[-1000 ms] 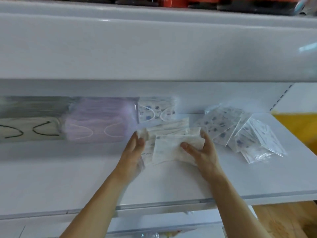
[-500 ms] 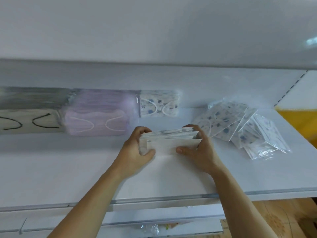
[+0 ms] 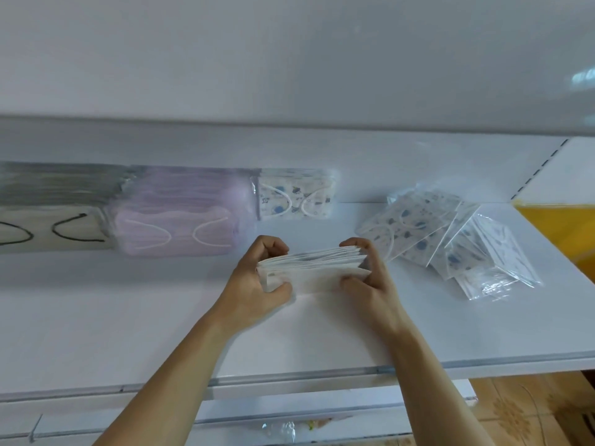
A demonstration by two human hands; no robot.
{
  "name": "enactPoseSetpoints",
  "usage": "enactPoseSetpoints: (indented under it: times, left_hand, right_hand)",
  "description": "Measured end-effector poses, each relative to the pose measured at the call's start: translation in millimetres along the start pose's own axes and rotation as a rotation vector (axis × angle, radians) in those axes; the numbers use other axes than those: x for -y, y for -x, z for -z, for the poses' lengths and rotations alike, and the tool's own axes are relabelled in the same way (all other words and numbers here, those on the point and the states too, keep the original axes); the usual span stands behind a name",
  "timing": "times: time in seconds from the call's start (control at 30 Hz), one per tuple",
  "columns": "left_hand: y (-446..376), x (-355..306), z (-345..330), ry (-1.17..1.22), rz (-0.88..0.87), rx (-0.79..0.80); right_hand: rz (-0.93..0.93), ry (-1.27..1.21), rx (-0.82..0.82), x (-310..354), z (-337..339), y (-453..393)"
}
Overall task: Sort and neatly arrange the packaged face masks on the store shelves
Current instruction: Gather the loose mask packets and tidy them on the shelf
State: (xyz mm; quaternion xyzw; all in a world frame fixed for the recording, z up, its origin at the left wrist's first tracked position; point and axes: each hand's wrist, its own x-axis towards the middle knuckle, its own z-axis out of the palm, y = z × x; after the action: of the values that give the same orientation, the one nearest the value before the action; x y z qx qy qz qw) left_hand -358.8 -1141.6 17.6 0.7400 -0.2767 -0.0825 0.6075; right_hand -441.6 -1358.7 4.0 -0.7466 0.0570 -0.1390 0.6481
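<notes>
Here, a thin white stack of mask packets [image 3: 314,268] stands on edge on the smooth white shelf [image 3: 128,317], its long axis running left to right, its flat face toward the person. The left hand [image 3: 257,284] grips its left end, the right hand [image 3: 370,278] its right end, fingers curled over the top, thumbs in front. A second ago the packets lay flat and fanned; now they are squared upright. Behind the stack stand glossy lilac packs [image 3: 180,217] and a blue-printed pack [image 3: 296,196]; right of it, crinkled clear-wrapped printed packets [image 3: 450,239] lie scattered.
</notes>
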Motion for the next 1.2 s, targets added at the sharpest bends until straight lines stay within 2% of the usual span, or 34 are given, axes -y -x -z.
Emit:
enactPoseSetpoints:
  times: [0.1, 0.2, 0.37, 0.43, 0.6, 0.77, 0.87, 0.97, 1.07, 1.13, 1.2]
  left_hand:
    - [2, 4, 11, -0.005, 0.016, 0.007]
    - [3, 7, 11, 0.02, 0.046, -0.101]
    - [4, 8, 5, 0.029, 0.143, -0.246]
    - [3, 2, 0, 0.052, 0.163, -0.247]
    - [-6, -10, -3, 0.035, 0.034, -0.262]
    - [-3, 4, -5, -0.03, 0.088, -0.235]
    - [-5, 6, -14, -0.073, 0.051, -0.249]
    - [-16, 8, -13, -0.12, 0.029, -0.305]
    - [-17, 8, -13, -0.133, 0.003, -0.316]
    - [-10, 4, -19, -0.228, -0.082, -0.36]
    - [-5, 2, -25, -0.345, -0.191, -0.348]
  right_hand:
    - [-0.001, -0.006, 0.014, -4, 8, -1]
    - [0.027, -0.041, 0.031, -1, 7, -1]
    - [-0.004, -0.047, -0.086, -4, 1, -4]
    - [0.018, 0.0, -0.084, -2, -3, -5]
    - [0.049, 0.008, -0.107, 4, -9, -12]
    - [0.026, 0.053, -0.079, -5, -3, -15]
    - [0.034, 0.075, -0.041, -13, -6, -15]
    - [0.06, 0.085, -0.069, -8, -3, -25]
    - [0.024, 0.057, -0.177, -2, 11, -59]
    - [0.001, 0.1, -0.239, 1, 19, -87]
    - [-0.035, 0.151, -0.234, 3, 19, -112]
